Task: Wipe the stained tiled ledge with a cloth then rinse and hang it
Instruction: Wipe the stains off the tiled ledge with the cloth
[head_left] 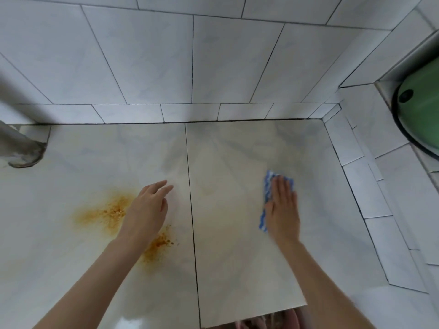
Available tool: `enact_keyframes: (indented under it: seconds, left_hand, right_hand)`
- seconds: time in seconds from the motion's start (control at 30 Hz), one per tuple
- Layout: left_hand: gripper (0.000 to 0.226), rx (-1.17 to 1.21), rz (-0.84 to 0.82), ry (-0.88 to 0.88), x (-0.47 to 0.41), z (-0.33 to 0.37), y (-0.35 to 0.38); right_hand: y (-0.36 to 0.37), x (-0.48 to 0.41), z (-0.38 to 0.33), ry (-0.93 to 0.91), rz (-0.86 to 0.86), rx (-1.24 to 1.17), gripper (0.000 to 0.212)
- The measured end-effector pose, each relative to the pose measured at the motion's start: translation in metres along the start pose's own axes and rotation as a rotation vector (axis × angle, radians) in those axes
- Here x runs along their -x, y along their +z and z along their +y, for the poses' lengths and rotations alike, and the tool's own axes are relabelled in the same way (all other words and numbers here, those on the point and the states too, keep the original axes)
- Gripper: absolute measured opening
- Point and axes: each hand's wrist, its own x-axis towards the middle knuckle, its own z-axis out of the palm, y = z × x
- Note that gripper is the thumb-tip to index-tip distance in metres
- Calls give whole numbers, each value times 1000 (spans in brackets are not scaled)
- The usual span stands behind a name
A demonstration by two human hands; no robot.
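The pale tiled ledge [232,148] fills most of the head view. An orange-brown stain [104,212] spreads over its left tile, partly hidden under my left forearm. My left hand [149,207] hovers over or rests by the stain's right edge with its fingers straight and holds nothing. On the right tile, my right hand [282,207] lies flat on a blue-and-white striped cloth [268,186] and presses it to the ledge. Only the cloth's left and far edges show past my fingers.
White tiled walls [213,62] close the ledge at the back and right. A grey pipe base [23,150] stands at the back left corner. A green round basin [422,110] sits at the far right. The ledge's front edge shows at the bottom right.
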Motion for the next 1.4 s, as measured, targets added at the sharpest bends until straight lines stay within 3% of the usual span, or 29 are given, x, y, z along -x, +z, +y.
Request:
enact_keyframes:
  seconds: [0.17,0.43,0.6,0.9,1.03,1.1,1.27,1.4]
  left_hand:
    - [42,-41,-86,19,-14,1,5]
    - [37,-51,-60,33,-23,-5,7]
    - [41,-47,-62,11,-27,-1,4]
    - [42,-57,-77,-8,-29,-1,6]
    - [40,-52,-56,-17,-29,1,10]
    - [39,-57,-53,-21,-29,3,10]
    - [38,-36,-34,-34,-34,8,9]
    - [39,-37,-50,7,-41,15,12]
  right_hand:
    - [-5,-41,-29,113,25,-40,75]
    - [16,18,-134,-348,36,-117,59]
    - [18,77,-118,-534,-50,-109,60]
    - [4,14,44,-18,-14,49,61]
    - [-1,-28,21,187,30,-4,64]
    - [-1,-35,-16,127,48,-54,66]
    - [13,24,-97,-224,48,-152,60]
    - [17,70,-84,-412,2,-142,60]
